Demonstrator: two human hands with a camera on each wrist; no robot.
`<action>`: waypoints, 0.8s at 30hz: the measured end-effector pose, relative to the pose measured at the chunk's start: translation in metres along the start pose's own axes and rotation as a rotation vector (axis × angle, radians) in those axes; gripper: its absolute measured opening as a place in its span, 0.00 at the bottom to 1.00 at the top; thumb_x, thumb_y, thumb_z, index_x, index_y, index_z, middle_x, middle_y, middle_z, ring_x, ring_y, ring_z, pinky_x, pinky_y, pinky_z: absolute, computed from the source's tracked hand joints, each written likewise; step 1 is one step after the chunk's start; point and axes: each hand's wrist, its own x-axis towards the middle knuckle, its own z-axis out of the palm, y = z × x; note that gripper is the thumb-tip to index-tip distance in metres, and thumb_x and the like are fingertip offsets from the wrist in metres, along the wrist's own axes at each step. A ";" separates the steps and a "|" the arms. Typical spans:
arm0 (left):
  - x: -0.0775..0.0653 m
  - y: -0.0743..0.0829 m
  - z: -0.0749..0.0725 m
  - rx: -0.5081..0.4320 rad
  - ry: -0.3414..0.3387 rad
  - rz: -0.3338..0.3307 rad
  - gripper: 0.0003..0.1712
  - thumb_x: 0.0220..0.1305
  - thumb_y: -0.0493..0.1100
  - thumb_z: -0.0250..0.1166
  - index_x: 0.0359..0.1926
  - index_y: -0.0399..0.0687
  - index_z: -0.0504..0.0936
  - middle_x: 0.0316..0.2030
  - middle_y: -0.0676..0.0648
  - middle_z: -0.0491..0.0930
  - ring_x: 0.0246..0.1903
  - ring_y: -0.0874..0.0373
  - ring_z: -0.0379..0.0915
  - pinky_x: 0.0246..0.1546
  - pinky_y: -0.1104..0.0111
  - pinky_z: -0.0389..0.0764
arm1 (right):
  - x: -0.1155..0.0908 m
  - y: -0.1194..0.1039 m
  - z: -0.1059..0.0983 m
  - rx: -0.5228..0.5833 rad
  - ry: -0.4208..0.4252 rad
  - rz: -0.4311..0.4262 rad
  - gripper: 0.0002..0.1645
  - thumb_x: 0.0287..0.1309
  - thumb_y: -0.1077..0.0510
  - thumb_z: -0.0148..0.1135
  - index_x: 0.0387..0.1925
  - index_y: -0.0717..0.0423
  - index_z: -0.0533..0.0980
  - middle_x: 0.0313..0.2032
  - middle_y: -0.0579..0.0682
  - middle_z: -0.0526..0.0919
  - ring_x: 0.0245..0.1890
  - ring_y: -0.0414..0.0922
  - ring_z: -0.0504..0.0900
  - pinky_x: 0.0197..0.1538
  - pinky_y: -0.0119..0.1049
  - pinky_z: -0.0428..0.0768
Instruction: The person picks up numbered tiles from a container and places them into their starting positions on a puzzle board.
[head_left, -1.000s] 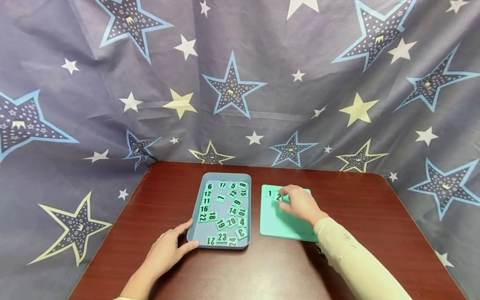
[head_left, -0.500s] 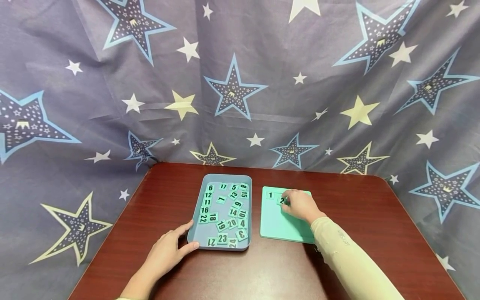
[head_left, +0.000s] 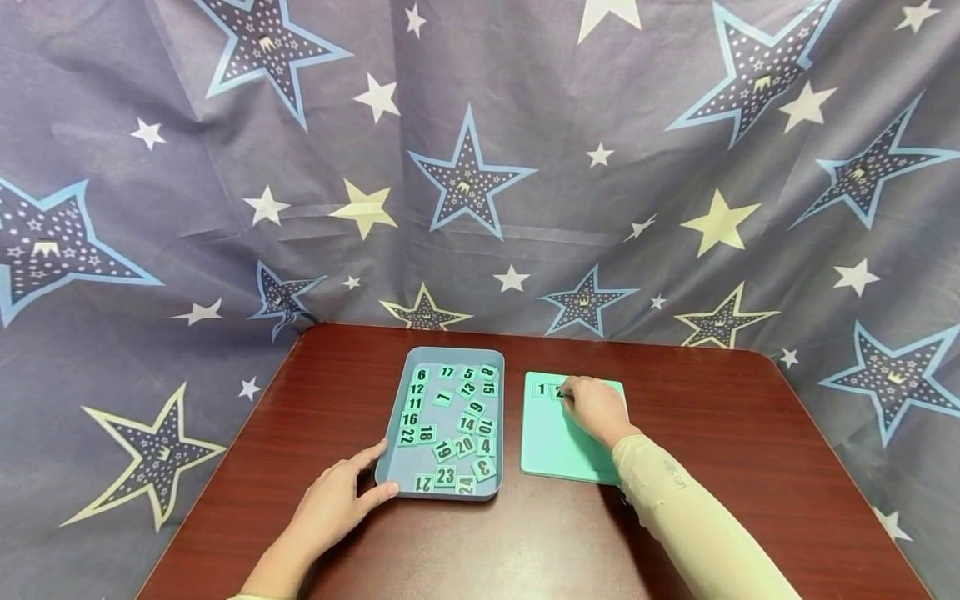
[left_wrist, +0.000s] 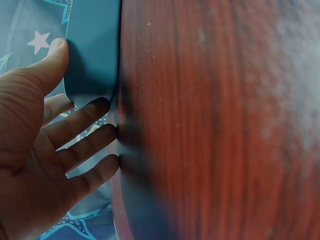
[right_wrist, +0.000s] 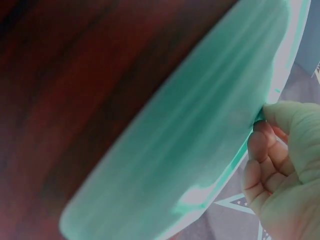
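Note:
In the head view, a shallow blue-grey tray (head_left: pixel 450 354) of loose number tiles stands left of a flat mint-green square board (head_left: pixel 551 442). My left hand (head_left: pixel 333 504) holds the tray's near left corner, thumb on the near side and index finger along the left side. The left wrist view has the thumb on the tray wall (left_wrist: pixel 95 50) and the other fingers loosely spread. Over the board's far part, my right hand (head_left: pixel 598 411) pinches the number 2 tile (head_left: pixel 557 391) beside the number 1 tile (head_left: pixel 542 389). Fingertips partly cover the 2.
Tiles such as 23 (head_left: pixel 446 476), 7 (head_left: pixel 444 399) and 6 (head_left: pixel 422 375) lie at various angles in the tray. Everything stands on a reddish-brown wooden table (head_left: pixel 360 358). A grey curtain (head_left: pixel 562 208) printed with stars hangs right behind the table.
The right hand shifted the number 2 tile slightly toward me and right, then back up and left beside the 1. The left hand stayed on the tray corner.

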 end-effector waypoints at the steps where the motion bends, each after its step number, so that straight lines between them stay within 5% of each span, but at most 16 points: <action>1: 0.000 0.000 0.000 -0.001 0.001 -0.002 0.43 0.66 0.64 0.74 0.77 0.56 0.75 0.67 0.38 0.83 0.62 0.38 0.81 0.59 0.39 0.81 | 0.000 0.000 0.000 -0.002 0.000 0.005 0.07 0.65 0.62 0.72 0.43 0.51 0.91 0.43 0.51 0.94 0.39 0.51 0.92 0.38 0.47 0.89; 24: 0.000 -0.002 0.001 -0.003 -0.005 -0.005 0.43 0.66 0.65 0.73 0.77 0.56 0.75 0.68 0.38 0.82 0.64 0.36 0.80 0.60 0.38 0.80 | -0.001 -0.004 0.002 0.064 -0.018 0.036 0.07 0.69 0.62 0.69 0.46 0.54 0.89 0.45 0.54 0.93 0.41 0.51 0.91 0.41 0.48 0.88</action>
